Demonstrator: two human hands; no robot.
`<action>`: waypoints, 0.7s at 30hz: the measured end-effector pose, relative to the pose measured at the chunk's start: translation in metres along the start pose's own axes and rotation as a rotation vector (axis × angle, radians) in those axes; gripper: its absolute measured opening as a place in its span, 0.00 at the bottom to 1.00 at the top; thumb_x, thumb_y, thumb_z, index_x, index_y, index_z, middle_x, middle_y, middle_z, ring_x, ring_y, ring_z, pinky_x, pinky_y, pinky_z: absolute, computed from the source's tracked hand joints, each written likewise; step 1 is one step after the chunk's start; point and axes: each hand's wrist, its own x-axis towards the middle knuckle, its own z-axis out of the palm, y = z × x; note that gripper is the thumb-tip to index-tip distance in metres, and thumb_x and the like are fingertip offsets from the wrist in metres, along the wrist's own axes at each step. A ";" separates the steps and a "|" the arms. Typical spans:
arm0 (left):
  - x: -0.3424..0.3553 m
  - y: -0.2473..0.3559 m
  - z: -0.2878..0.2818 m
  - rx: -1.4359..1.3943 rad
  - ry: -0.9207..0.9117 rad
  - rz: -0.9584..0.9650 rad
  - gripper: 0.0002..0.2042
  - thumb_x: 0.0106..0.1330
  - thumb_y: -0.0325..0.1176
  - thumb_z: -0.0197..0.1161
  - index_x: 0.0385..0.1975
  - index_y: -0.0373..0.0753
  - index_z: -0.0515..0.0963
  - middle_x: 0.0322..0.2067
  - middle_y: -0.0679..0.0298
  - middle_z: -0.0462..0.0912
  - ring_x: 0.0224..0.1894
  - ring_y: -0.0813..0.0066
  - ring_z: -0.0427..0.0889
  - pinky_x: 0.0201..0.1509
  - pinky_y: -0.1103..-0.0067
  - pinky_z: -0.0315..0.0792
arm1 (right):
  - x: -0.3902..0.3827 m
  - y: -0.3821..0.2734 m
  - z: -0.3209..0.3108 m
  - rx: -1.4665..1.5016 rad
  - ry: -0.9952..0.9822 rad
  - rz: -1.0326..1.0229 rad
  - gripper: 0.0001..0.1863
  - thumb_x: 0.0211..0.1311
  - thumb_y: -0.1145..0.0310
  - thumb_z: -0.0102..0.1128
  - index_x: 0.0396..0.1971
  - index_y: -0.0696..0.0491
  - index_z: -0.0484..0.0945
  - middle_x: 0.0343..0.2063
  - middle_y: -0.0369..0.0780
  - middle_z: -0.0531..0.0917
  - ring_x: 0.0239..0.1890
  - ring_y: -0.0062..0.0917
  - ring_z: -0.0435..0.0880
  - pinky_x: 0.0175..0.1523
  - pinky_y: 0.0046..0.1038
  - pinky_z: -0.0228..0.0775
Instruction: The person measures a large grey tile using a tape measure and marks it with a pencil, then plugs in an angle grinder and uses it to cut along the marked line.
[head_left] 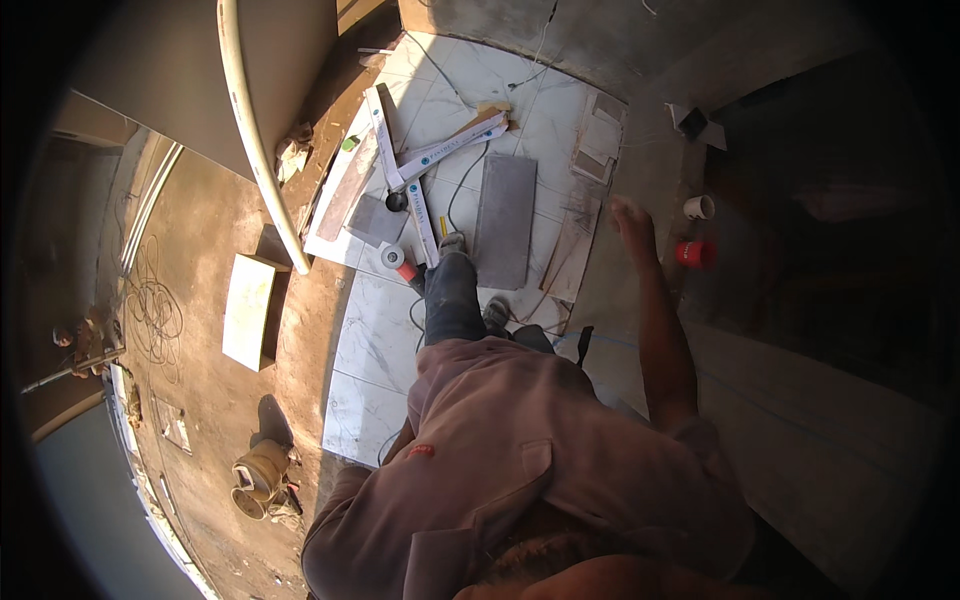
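My right hand (631,222) reaches out at the end of my bare right forearm, beside the grey ledge or wall on the right. Its fingers are blurred, and I see nothing held in it. My left hand is hidden behind my body. On the white marbled floor tiles ahead lies a long grey tile (506,220), just past my feet. Left of it sit a smaller grey tile (377,220), a small black cup (397,201) and a red angle grinder (403,266) with a round disc. Printed cardboard strips (455,152) lie in a zigzag beyond.
Narrow tile pieces (574,238) lie along the right side. A white cup (699,207) and a red cup (694,253) stand further right. Cables (461,187) cross the tiles. To the left are a pale box (249,310), a bucket (262,470) and a thick pale pipe (246,120).
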 end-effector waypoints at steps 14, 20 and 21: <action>0.267 0.480 -0.093 -0.445 0.113 0.319 0.19 0.67 0.42 0.52 0.48 0.32 0.76 0.36 0.60 0.82 0.33 0.73 0.81 0.32 0.77 0.73 | 0.201 0.031 0.157 -0.410 -0.609 0.338 0.21 0.59 0.60 0.53 0.47 0.58 0.78 0.35 0.45 0.84 0.37 0.28 0.84 0.45 0.30 0.73; 0.251 0.661 -0.084 -0.672 -0.081 0.527 0.24 0.72 0.47 0.50 0.57 0.33 0.69 0.45 0.59 0.78 0.44 0.74 0.79 0.48 0.79 0.71 | 0.311 0.068 0.208 -0.134 -0.494 0.566 0.20 0.62 0.67 0.52 0.51 0.61 0.75 0.34 0.41 0.83 0.30 0.22 0.82 0.38 0.23 0.75; 0.258 0.658 -0.070 -0.676 -0.114 0.474 0.24 0.72 0.46 0.49 0.58 0.32 0.68 0.47 0.56 0.77 0.47 0.70 0.78 0.50 0.76 0.72 | 0.333 0.086 0.224 -0.147 -0.505 0.586 0.20 0.62 0.67 0.52 0.51 0.61 0.75 0.34 0.41 0.83 0.30 0.22 0.82 0.38 0.23 0.75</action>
